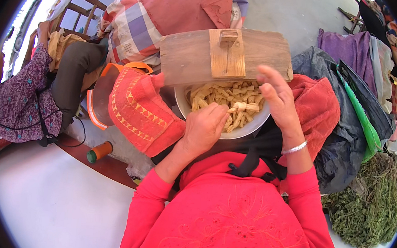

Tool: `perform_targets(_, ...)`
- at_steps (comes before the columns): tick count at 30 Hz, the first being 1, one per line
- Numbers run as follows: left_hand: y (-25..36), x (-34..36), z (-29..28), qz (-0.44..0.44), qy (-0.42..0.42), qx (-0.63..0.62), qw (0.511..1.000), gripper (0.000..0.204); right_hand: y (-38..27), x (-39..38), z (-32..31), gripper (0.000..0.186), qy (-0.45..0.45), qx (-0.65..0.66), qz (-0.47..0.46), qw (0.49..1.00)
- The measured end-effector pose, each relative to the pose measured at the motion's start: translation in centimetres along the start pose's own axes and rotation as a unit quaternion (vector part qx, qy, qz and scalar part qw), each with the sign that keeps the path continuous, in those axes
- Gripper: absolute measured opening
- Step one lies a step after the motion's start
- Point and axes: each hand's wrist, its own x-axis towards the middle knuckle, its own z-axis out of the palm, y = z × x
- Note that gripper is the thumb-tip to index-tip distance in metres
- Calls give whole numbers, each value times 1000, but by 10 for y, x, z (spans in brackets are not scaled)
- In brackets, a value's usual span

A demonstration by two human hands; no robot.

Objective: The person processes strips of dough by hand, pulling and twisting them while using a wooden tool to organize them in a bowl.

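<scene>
My left hand (205,128) is closed over the near side of a metal basin (242,136), pinching one end of a pale yellow, knotted strip (243,107). That strip looks like a bean-curd knot, though I cannot be sure of its kind. Several similar pieces (215,93) fill the basin. To the right of the knot, my right hand (280,104) is raised over the basin's rim with its fingers apart, slightly blurred, and nothing shows in it. A wooden board (185,55) with a small upright block (227,38) lies across the basin's far side.
Red towels (137,105) flank the basin. On the left sits another person in a purple patterned top (23,94). Nearby lies an orange spool (99,152). Dark plastic sheeting (341,149) and dried green herbs (372,203) lie at right. Behind the board is a cloth-covered pile (180,6).
</scene>
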Motion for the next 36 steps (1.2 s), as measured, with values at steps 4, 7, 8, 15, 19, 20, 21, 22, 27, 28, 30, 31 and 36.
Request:
perform_targets(4, -7, 21, 0, -14, -23, -125, 992, 9, -13, 11, 7, 23, -184, 5, 146, 972)
perform_targets(7, -14, 34, -8, -150, -121, -336, 922, 9, -6, 18, -2, 9, -181, 22, 176, 967)
perform_targets(8, -20, 38, -7, -158, -113, -344, 919, 9, -4, 19, 0, 8, -156, 30, 162, 974)
perform_targets(15, -58, 81, -11, -231, -39, -342, 910, 12, 12, 50, 22, 5, -4, 2, 59, 998)
perform_targets(19, -66, 95, -1, -227, -6, -330, 916, 12, 30, 62, 23, 7, 32, -70, 26, 997)
perform_targets(20, -67, 98, 0, -226, 2, -316, 921, 12, 36, 65, 24, 7, 46, -109, 2, 993)
perform_targets(21, -68, 98, 3, -228, 9, -304, 925, 13, 37, 65, 26, 6, 57, -148, -18, 987)
perform_targets(22, -73, 98, 8, -214, 14, -273, 938, 13, 38, 66, 28, 6, 57, -207, -63, 975)
perform_targets(27, -75, 97, 16, -116, 67, -67, 989, 13, 32, 58, 38, 5, 54, -376, -143, 914)
perform_targets(28, -72, 96, 16, -118, 71, -45, 990, 14, 31, 56, 40, 6, 59, -376, -153, 912)
perform_targets(30, -70, 95, 17, -119, 77, -2, 990, 14, 31, 55, 39, 7, 70, -379, -175, 906)
perform_targets(31, -74, 94, 19, -133, 78, 45, 987, 14, 36, 56, 36, 7, 76, -385, -172, 903)
perform_targets(36, -86, 81, 10, -174, 134, 81, 972, 14, 31, 40, 18, 10, 63, -344, -139, 927)
